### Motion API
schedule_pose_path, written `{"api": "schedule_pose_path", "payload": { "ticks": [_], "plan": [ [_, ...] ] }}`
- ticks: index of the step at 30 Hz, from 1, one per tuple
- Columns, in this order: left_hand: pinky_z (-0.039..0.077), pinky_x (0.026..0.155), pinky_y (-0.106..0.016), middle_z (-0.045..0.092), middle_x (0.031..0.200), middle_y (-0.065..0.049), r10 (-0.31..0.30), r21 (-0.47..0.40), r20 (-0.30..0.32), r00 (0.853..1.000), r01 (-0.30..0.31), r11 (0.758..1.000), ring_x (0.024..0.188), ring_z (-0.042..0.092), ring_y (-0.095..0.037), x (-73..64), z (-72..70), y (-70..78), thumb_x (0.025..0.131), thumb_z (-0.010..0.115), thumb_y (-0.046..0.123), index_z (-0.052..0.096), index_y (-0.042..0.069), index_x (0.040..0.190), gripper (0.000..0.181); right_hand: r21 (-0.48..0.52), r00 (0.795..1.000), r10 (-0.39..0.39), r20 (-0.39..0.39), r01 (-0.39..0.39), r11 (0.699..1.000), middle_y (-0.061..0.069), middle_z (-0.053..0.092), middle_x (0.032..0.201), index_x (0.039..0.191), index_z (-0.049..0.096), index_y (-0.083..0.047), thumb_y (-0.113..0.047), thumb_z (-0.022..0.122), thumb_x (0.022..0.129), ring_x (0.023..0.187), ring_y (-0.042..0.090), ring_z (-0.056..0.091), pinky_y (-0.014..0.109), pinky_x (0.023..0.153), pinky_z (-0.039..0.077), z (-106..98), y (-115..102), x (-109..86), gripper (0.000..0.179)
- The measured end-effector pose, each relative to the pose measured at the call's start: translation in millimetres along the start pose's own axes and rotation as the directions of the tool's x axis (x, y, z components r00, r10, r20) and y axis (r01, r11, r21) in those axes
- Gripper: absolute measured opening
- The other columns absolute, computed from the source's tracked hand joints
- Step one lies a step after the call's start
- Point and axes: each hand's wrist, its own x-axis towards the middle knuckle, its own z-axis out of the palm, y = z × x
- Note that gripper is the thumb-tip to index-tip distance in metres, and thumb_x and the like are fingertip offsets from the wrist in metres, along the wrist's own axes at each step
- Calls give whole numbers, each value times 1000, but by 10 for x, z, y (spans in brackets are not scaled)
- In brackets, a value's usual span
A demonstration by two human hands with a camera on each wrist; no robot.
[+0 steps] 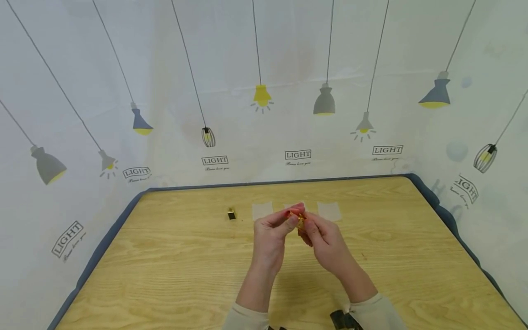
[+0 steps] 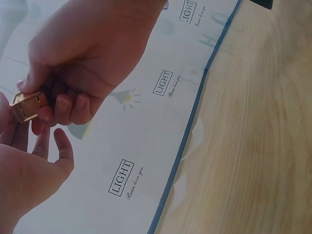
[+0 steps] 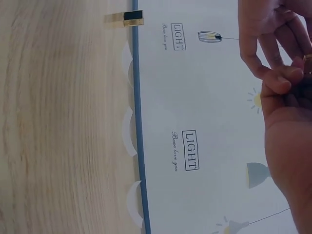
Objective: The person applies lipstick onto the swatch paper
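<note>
In the head view, a small shiny gold metal piece (image 1: 300, 223) is held up between the two hands above the table. My left hand (image 1: 268, 236) pinches it from the left with thumb and fingers. From the other side my right hand (image 1: 331, 243) grips it, thumb on the near face. The left wrist view shows the gold piece (image 2: 30, 106) as boxy with small slots; its exact kind cannot be told. Fingers hide most of it in the right wrist view. A small gold piece with a black face (image 1: 232, 215) stands apart on the table, left of the hands.
White paper squares lie on the wooden table (image 1: 173, 266) behind the hands: one at left (image 1: 261, 211), one at right (image 1: 329, 211), and one partly hidden between them. A wall covering (image 1: 231, 105) printed with lamps surrounds the table. Something dark (image 1: 341, 319) shows beside the right sleeve.
</note>
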Motion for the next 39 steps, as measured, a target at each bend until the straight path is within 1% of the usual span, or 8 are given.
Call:
{"api": "schedule_pose_path", "payload": {
  "ticks": [2,5,8,12,14,20,25,39],
  "plan": [
    [52,113,-33,84,105,3,-6,12,14,1000,6,1000,119,76,-15,-7,1,2,89,84,15,87,19,98,11,131,993,107,44,-112,985,7,52,73,113,64,9,-7,34,116,58,18,46,29,53,43,-28,-33,-5,34],
    [50,116,-36,84,108,1,-17,30,30,999,16,999,123,74,-17,-13,0,5,88,84,17,85,9,107,20,309,961,248,125,-275,910,2,54,77,102,56,13,-23,31,118,59,18,44,31,53,40,-69,-74,-2,47],
    [52,113,-35,84,110,0,-23,41,30,999,22,999,122,74,-18,-13,0,8,88,84,17,79,-3,113,32,359,938,322,128,-346,867,-2,59,83,105,56,14,-31,33,118,63,14,48,28,57,43,-83,-105,2,53],
    [57,102,-29,84,105,2,-16,29,-24,1000,16,999,111,76,-14,-9,12,20,89,84,15,78,-6,115,34,133,979,199,-32,-193,972,1,70,100,127,64,7,-12,56,111,76,8,63,22,67,58,-49,-106,1,27],
    [58,98,-28,84,102,2,-6,15,-58,998,7,1000,106,77,-12,-9,17,29,89,84,14,80,-5,114,31,-40,991,71,-109,-76,996,5,73,108,136,66,2,1,71,99,86,7,68,19,74,61,-26,-93,5,38],
    [58,99,-29,84,100,2,26,-6,-84,996,-27,1000,106,78,-13,-3,21,43,90,82,13,84,3,109,20,-299,957,-233,-175,174,938,11,74,101,119,74,1,10,88,77,87,16,72,13,83,60,10,-52,31,45],
    [58,99,-28,84,100,3,14,-19,-79,997,-16,1000,106,78,-14,-10,28,50,92,80,11,86,14,99,9,-311,952,-257,-168,196,930,13,75,102,115,75,3,10,86,80,86,19,73,12,83,59,15,-55,33,38],
    [59,94,-25,83,93,4,19,-35,-59,998,-22,999,102,76,-13,-19,29,23,90,81,17,86,12,97,9,-180,960,-259,-104,238,954,18,75,101,116,73,7,16,74,89,79,16,71,15,78,60,8,-30,35,28]
  ]
}}
